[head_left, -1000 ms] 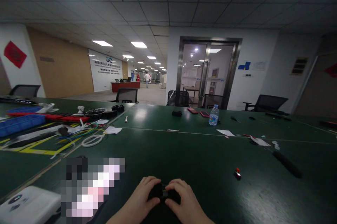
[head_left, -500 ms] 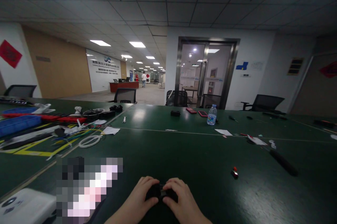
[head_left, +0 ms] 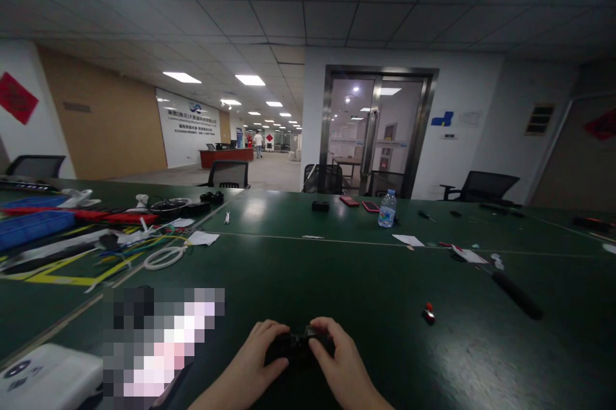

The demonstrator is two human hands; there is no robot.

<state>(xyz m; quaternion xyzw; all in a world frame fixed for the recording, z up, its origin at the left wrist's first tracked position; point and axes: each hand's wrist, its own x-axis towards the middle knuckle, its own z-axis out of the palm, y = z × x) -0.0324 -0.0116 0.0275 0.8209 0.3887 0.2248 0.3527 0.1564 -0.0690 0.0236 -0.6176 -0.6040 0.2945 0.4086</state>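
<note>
Low in the head view, a small black device (head_left: pixel 297 343) sits between my two hands, just above or on the green tabletop. Its exact kind is too dark to make out. My left hand (head_left: pixel 260 353) grips its left side, thumb below and fingers over the top. On the other side, my right hand (head_left: pixel 335 352) pinches a small dark grey piece (head_left: pixel 310 331) at the device's upper right between thumb and forefinger. Whether that piece is joined to the device I cannot tell. Both palms hide much of the device.
A blurred-out patch (head_left: pixel 163 352) and a white box-shaped device (head_left: pixel 51 376) lie at left. Cables (head_left: pixel 164 258) and blue trays (head_left: pixel 36 229) are beyond. A water bottle (head_left: pixel 387 209) stands further back; a small red-and-silver item (head_left: pixel 428 314) and black rod (head_left: pixel 517 295) lie right.
My right hand has shifted slightly right and up, and its thumb and forefinger now pinch a small piece at the device's top. My left hand stays nearly in place on the device.
</note>
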